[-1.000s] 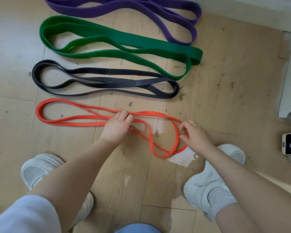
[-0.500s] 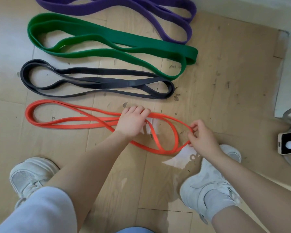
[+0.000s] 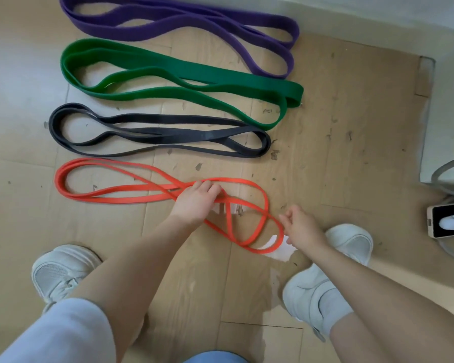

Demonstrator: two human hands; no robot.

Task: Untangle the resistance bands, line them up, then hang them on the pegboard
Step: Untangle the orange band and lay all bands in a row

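Four resistance bands lie in rows on the wooden floor: purple (image 3: 184, 19) farthest, then green (image 3: 189, 72), black (image 3: 157, 132), and the thin red band (image 3: 102, 197) nearest me. The red band is folded and its strands cross into loops at its right half. My left hand (image 3: 194, 203) is palm down on the crossing, fingers curled over the strands. My right hand (image 3: 300, 227) sits at the band's right end loop, fingertips against the outer edge; whether it pinches the band is unclear. No pegboard is in view.
My white shoes stand at the lower left (image 3: 60, 271) and lower right (image 3: 323, 279). A phone (image 3: 447, 220) leans at the right edge beside a grey curved frame (image 3: 448, 174). A pale wall base (image 3: 378, 24) runs along the top right.
My left hand slid right along the red band to the crossing. My right hand drew the end loop out to the right, and the loops now lie wider and nearer my right shoe.
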